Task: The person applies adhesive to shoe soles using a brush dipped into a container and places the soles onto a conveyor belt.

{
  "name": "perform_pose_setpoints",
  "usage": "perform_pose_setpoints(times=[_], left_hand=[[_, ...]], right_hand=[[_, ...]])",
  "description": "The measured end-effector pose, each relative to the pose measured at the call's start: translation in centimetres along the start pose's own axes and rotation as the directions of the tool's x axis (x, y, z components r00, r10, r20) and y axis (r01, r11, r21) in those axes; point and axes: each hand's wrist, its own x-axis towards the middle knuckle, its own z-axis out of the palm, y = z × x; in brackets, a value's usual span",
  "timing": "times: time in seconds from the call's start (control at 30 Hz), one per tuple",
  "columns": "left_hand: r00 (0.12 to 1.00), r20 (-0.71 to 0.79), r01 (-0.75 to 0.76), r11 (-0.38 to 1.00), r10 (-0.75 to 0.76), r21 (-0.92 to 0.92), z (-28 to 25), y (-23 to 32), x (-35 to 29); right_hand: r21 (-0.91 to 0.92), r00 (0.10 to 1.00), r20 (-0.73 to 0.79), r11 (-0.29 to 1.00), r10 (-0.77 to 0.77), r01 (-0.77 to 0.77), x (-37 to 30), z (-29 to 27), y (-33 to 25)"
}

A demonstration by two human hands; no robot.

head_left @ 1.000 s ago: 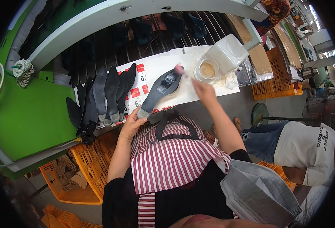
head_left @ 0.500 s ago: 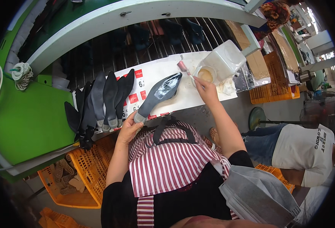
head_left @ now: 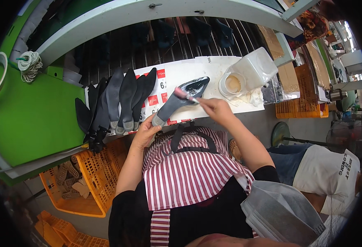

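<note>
My left hand (head_left: 146, 131) grips the heel end of a dark grey pointed shoe sole (head_left: 168, 108), which slants away to the right above the white paper. A wet, shiny coat covers its toe part. In my right hand (head_left: 217, 110) is the thin pale handle of a brush (head_left: 181, 93); its pink head lies against the middle of the sole, at the edge of the wet patch. To the right stands an open white tub (head_left: 233, 83) with yellowish liquid inside.
Several dark soles (head_left: 126, 99) lean in a row on the left, beside the green tabletop (head_left: 33, 119). A translucent plastic jug (head_left: 257, 68) lies against the tub. Metal rollers (head_left: 181, 41) run behind the paper. An orange crate (head_left: 94, 185) stands below left; another person (head_left: 320, 166) is at right.
My right hand has brought the brush from beside the tub leftward and down onto the sole. My left hand keeps its hold on the heel end. The whole view has shifted slightly.
</note>
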Motion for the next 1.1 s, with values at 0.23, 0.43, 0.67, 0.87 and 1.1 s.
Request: perform_pose_setpoints(times=[0.23, 0.43, 0.67, 0.87, 1.1], left_hand=[[1.0, -0.001, 0.028, 0.999, -0.028, -0.037, -0.1, 0.2, -0.2], [0.999, 0.04, 0.005, 1.0, -0.005, -0.004, -0.2, 0.1, 0.2], [0.999, 0.036, 0.009, 0.997, -0.007, -0.075, -1.1, -0.7, 0.2], [0.997, 0.07, 0.031, 0.997, -0.026, -0.071, -1.1, -0.8, 0.6], [0.998, 0.063, 0.011, 0.991, -0.003, -0.131, -1.2, -1.3, 0.6]], right_hand=[[0.111, 0.977, -0.17, 0.987, 0.131, -0.113, 2.5, 0.3, 2.1], [-0.006, 0.994, 0.107, 1.0, -0.011, 0.012, -0.4, 1.2, -0.8], [0.139, 0.992, -0.02, 0.983, 0.127, -0.123, 1.0, 1.2, -0.5], [0.066, 0.998, 0.043, 0.997, -0.035, 0.032, -0.7, 3.1, -0.6], [0.188, 0.982, 0.175, 0.982, -0.064, 0.03, -1.6, 2.6, -2.8]])
